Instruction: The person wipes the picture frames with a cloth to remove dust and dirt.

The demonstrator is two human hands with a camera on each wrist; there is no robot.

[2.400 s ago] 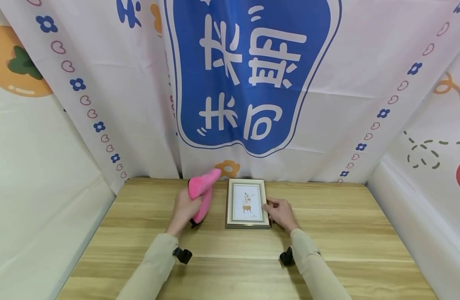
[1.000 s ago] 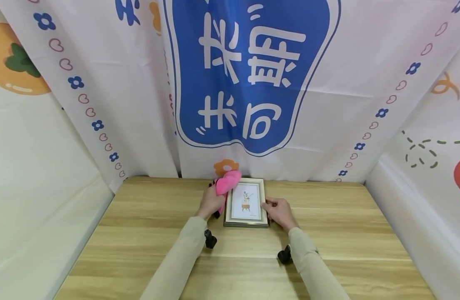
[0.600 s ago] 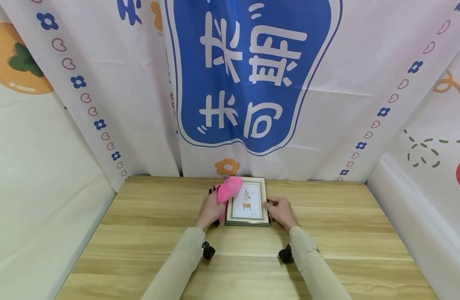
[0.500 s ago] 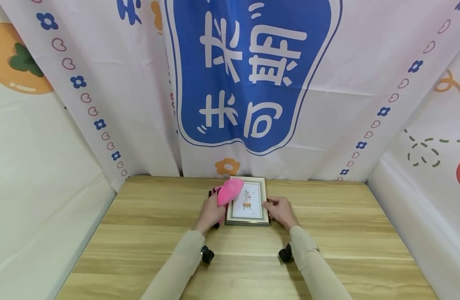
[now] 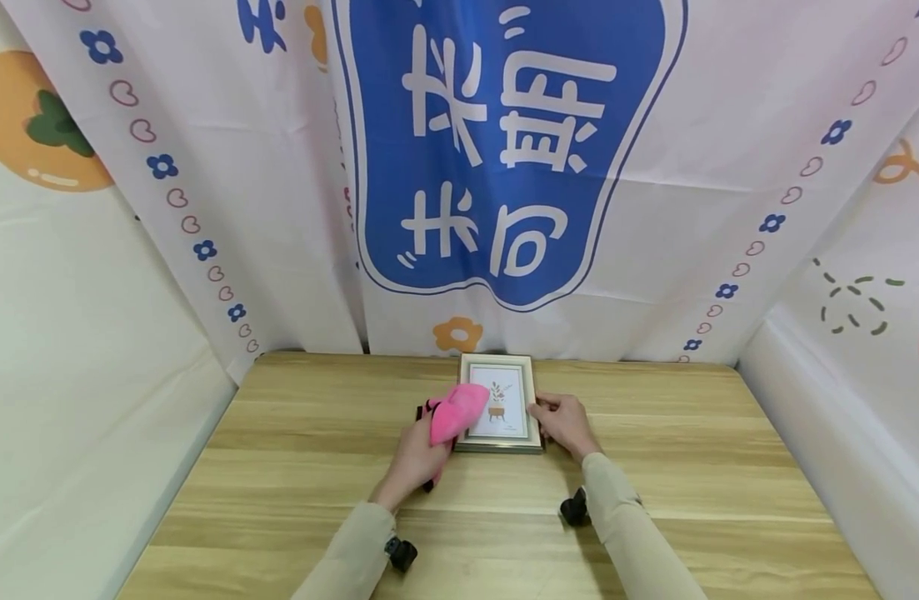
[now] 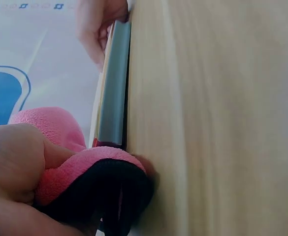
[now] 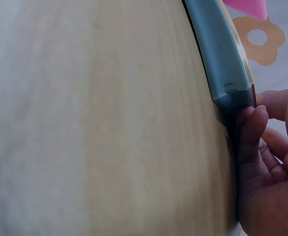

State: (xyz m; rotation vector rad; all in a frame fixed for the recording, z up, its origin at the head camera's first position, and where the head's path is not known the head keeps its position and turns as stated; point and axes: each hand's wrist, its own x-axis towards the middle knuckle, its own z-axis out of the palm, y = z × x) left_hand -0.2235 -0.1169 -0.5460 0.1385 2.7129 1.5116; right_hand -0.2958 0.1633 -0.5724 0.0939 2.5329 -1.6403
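Left wrist: cloth [image 6: 87,166] (pink, fleecy); frame [image 6: 115,91]

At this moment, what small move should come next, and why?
Probably sweep the pink cloth, held in the left hand, rightward across the picture frame: it overlaps only the left side, while the right hand grips the right edge.

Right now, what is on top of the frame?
A pink cloth in the left hand overlaps the frame on its left; the right hand grips its right edge, thumb on top. What they cover is hidden.
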